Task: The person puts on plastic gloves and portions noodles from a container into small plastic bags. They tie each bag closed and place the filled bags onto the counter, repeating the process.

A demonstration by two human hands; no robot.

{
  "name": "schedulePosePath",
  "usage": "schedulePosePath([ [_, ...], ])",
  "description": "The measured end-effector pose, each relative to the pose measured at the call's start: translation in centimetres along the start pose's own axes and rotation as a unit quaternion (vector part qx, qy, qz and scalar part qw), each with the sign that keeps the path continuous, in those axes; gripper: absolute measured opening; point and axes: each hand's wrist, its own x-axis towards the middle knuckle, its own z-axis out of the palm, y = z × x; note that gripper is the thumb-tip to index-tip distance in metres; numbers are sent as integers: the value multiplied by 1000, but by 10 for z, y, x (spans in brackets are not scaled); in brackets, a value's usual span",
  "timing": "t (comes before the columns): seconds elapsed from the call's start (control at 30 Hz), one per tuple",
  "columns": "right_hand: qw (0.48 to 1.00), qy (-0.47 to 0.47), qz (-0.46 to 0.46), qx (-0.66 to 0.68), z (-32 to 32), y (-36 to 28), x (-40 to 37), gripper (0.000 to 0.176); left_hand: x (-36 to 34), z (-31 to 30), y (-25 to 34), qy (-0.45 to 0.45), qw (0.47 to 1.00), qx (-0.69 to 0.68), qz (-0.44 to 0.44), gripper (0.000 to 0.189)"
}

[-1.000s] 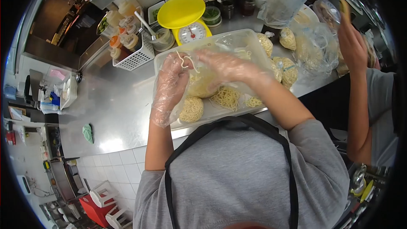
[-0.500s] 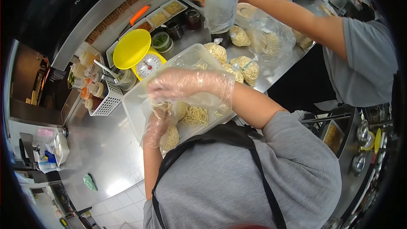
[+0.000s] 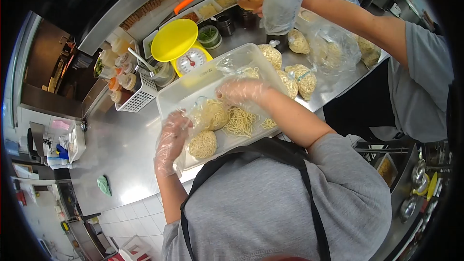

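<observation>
A large translucent plastic bin (image 3: 166, 97) lies in front of me. In it, a clear plastic bag of noodles (image 3: 211, 115) sits between my gloved hands. My left hand (image 3: 173, 134), in a clear plastic glove, has its fingers closed at the bag's left edge. My right hand (image 3: 241, 92), gloved too, curls its fingers at the bag's upper right; the fingertips are partly hidden. Below the bag is a round portion of noodles (image 3: 202, 145). Loose noodles (image 3: 240, 123) lie to the right on the bin floor.
A yellow kitchen scale (image 3: 175, 41) stands behind the bin, beside a white basket of bottles (image 3: 137, 97). Several tied noodle bags (image 3: 306, 81) sit to the right. A co-worker's arm (image 3: 355, 17) reaches in near a tall plastic-covered stack (image 3: 284, 2). A green cloth (image 3: 103, 185) lies at left.
My hands have moved apart, from close together over the bin to either side of the noodle bag. The noodle strands hanging at my right hand are gone. The view has shifted slightly.
</observation>
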Motion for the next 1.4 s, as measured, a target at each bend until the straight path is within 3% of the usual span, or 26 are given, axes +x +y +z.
schedulePosePath([
  [0.03, 980, 9, 84, 178, 5, 7, 5, 36, -4, 1, -7, -15, 999, 17, -28, 32],
  [0.07, 981, 7, 82, 177, 4, 8, 5, 36, -5, 1, -4, -13, 999, 18, -30, 32],
  [0.1, 1000, -1, 7, 16, 3, 9, 5, 38, -6, 2, 2, -22, 997, 62, -41, 36],
  [0.13, 987, -7, -69, -145, 2, 10, 6, 39, -6, 4, 7, -31, 992, 107, -53, 41],
  [0.17, 987, -9, -73, -146, 2, 11, 9, 39, -5, 7, 10, -28, 992, 108, -56, 41],
  [0.2, 988, -14, -73, -138, 1, 14, 13, 39, -3, 10, 14, 5, 994, -69, -84, 46],
  [0.23, 989, -19, -73, -129, 1, 18, 18, 38, 0, 11, 16, 39, 963, -244, -108, 51],
  [0.4, 983, -23, -115, -142, -2, 31, 30, 39, 12, -8, 51, 45, 932, -340, -118, 62],
  [0.47, 984, -32, -110, -137, -4, 30, 29, 40, 18, -5, 50, 62, 880, -463, -90, 59],
  [0.5, 986, -36, -101, -127, -4, 31, 31, 40, 21, -7, 53, 63, 880, -463, -89, 59],
  [0.57, 988, -42, -93, -116, -4, 32, 31, 41, 27, -17, 65, 60, 819, -565, -77, 52],
  [0.6, 986, -33, -101, -127, -3, 32, 31, 40, 33, -23, 70, 62, 820, -564, -78, 52],
  [0.67, 984, -27, -111, -138, -3, 31, 30, 40, 48, -39, 80, 56, 727, -680, -82, 39],
  [0.7, 985, -32, -104, -132, -5, 28, 28, 39, 58, -49, 87, 58, 727, -679, -82, 39],
  [0.77, 987, -36, -99, -125, -4, 28, 30, 39, 81, -71, 100, 35, 779, -624, -49, 30],
  [0.83, 988, -43, -111, -100, -2, 37, 37, 38, 113, -84, 106, 110, 775, -623, -12, 29],
  [0.87, 988, -42, -112, -100, -3, 35, 36, 38, 124, -91, 109, 110, 775, -622, -11, 29],
  [0.93, 987, -39, -97, -120, -5, 32, 33, 37, 141, -101, 111, 123, 760, -629, 107, 30],
  [0.97, 987, -43, -98, -120, -4, 33, 34, 37, 153, -101, 110, 127, 760, -628, 105, 30],
  [1.03, 986, -28, -120, -117, -2, 39, 39, 37, 175, -97, 108, 223, 761, -595, 134, 33],
  [1.07, 984, -33, -126, -118, -3, 36, 38, 37, 182, -92, 103, 231, 762, -591, 133, 33],
  [1.13, 985, -37, -115, -126, -7, 29, 32, 36, 192, -77, 82, 224, 814, -520, 132, 38],
  [1.23, 985, -36, -118, -117, -6, 28, 29, 36, 205, -72, 47, 208, 807, -541, 110, 49],
  [1.4, 986, -40, -112, -114, -6, 31, 31, 36, 201, -83, 41, 252, 805, -529, 91, 39],
])
